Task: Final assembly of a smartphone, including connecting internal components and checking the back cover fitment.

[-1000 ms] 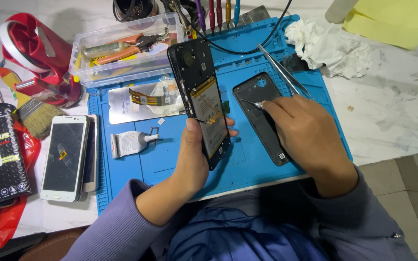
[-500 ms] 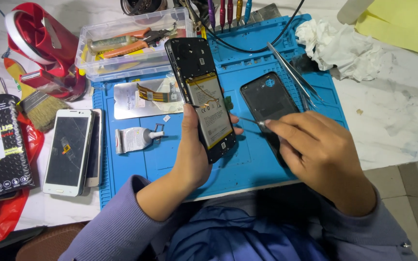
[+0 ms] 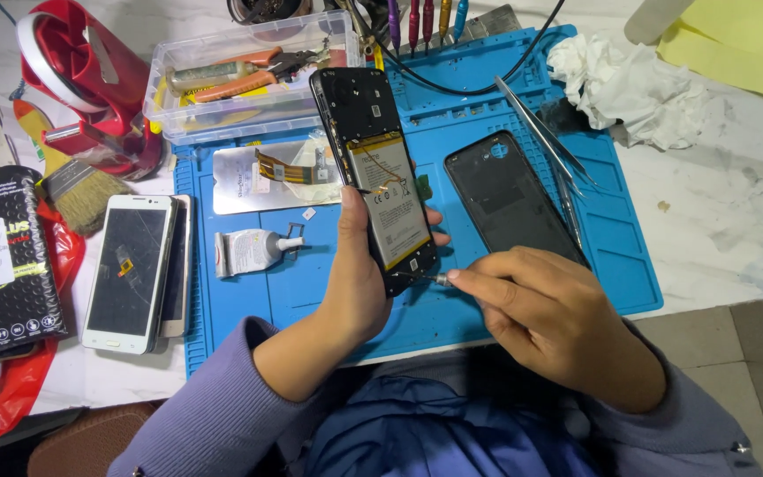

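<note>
While held upright over the blue mat (image 3: 523,309) near the tabletop's front edge, opened phone (image 3: 375,177): light, stiff, fragile inside; best gripped by its side edges. Left hand (image 3: 359,274) fingers clasping it; right hand (image 3: 549,318) fingers pinching a small screwdriver (image 3: 430,278) at its lower end.

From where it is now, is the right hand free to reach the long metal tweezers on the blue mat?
Probably not right away: the right hand pinches a small metal tool against the opened black phone. The path itself looks free, since the long metal tweezers lie uncovered on the blue mat beyond the black back cover.
</note>
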